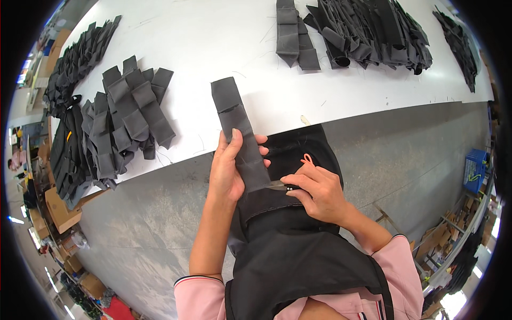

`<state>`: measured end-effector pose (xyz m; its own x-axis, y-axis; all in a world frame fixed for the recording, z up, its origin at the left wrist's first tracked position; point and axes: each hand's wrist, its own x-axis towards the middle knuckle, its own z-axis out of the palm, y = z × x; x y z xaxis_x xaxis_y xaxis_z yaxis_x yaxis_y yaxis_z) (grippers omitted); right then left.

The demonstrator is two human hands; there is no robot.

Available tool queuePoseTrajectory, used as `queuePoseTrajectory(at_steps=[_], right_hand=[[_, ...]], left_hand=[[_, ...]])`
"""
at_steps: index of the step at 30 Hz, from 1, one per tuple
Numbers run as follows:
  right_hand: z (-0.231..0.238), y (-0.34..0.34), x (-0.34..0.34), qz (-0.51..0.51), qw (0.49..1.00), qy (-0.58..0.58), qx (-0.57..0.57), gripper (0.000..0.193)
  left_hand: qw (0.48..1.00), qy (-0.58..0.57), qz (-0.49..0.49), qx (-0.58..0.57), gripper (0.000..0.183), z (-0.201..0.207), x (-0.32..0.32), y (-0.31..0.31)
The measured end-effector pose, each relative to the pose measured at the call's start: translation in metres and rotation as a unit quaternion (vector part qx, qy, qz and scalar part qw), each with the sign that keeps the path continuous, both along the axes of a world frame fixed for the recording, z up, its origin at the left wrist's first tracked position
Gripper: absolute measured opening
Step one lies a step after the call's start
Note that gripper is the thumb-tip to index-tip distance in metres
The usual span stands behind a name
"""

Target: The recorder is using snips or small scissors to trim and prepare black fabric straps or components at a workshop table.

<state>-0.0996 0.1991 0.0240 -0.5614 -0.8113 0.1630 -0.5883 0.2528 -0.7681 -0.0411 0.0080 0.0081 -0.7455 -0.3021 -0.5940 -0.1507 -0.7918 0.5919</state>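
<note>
A long dark grey fabric strip [230,101], sewn across into segments, runs from over the table's front edge down toward my lap. My left hand [226,168] is closed around its middle, thumb on top and fingertips showing past the right side. Between the thumb and fingers of my right hand [320,192] is a pair of thread snips [276,185], with an orange cord loop [307,159] sticking up above the hand. The blade tips touch or nearly touch the strip's lower right corner; exact contact is too small to tell.
A white table [197,53] spans the far side. Similar strips lie in a left pile [136,101] and a far right pile [373,37], with a smaller bunch [458,48] at the right end. A cardboard box [61,210] stands low left, a blue crate [474,170] at right.
</note>
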Motion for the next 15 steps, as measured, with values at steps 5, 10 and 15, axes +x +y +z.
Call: queuePoseTrajectory(at_steps=[5,10,15], right_hand=[[0.001,-0.005,0.0,0.008,1.0,0.01,-0.001,0.027],[-0.001,-0.008,-0.004,0.048,0.998,0.04,0.011,0.028],[-0.001,-0.006,-0.01,0.084,0.995,0.037,0.028,0.028]], left_hand=[[1.0,0.005,-0.008,-0.006,0.03,0.003,-0.002,0.003],[0.999,0.006,-0.035,0.005,0.03,0.004,-0.001,0.003],[0.998,0.008,-0.065,0.025,0.03,0.002,0.0,0.0]])
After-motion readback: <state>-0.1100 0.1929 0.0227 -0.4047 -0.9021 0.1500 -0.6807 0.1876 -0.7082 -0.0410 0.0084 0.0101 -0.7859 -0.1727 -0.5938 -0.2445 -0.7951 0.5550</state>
